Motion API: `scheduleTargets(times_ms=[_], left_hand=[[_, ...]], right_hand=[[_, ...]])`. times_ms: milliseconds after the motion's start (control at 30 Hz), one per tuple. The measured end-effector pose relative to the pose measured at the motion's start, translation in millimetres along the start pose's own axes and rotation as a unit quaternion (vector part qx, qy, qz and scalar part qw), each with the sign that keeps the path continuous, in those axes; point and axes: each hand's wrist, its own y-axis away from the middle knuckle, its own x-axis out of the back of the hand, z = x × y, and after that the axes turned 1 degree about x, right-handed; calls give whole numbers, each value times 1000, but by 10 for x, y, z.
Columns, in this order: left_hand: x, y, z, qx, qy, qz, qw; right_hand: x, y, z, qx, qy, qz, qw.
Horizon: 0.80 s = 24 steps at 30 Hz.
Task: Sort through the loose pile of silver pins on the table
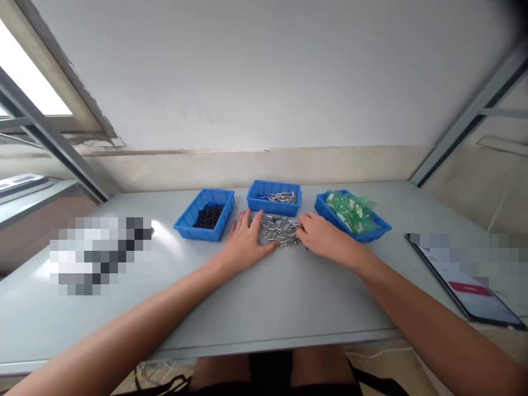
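A loose pile of slim silver metal fasteners [281, 228], rivet-like in shape, lies on the grey table between my hands. My left hand [246, 242] rests at the pile's left side, fingers spread and thumb stretched along its near edge. On the right side, my right hand [319, 234] has its fingers curled and pressed together at the pile's edge; what they hold, if anything, is hidden. Just behind the pile stands a blue bin [272, 207] with more of these silver fasteners [284, 197] in it, mostly toward its right half.
Left of my left hand is a blue bin [201, 233] of dark screw-like pieces [209, 215]. Another blue bin [373, 236] at right holds green plastic packets [352, 210]. A tablet-like device [466, 286] lies far right, a blurred object [99, 256] far left. A wall closes the back.
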Motion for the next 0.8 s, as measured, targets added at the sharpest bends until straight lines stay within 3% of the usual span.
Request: scheduleTargets(times_ms=[67, 233, 500, 800], left_hand=[[-15, -28, -21, 5, 24, -5, 1000], [-31, -57, -31, -54, 56, -1, 997], [-20, 85, -35, -103, 73, 5, 992], [-24, 150, -50, -114, 48, 39, 992]], right_hand=[[-3, -18, 0, 2, -10, 4, 1000], [-11, -60, -14, 32, -26, 3, 999], [-19, -47, -83, 95, -41, -6, 995], [-114, -67, -76, 190, -51, -5, 980]])
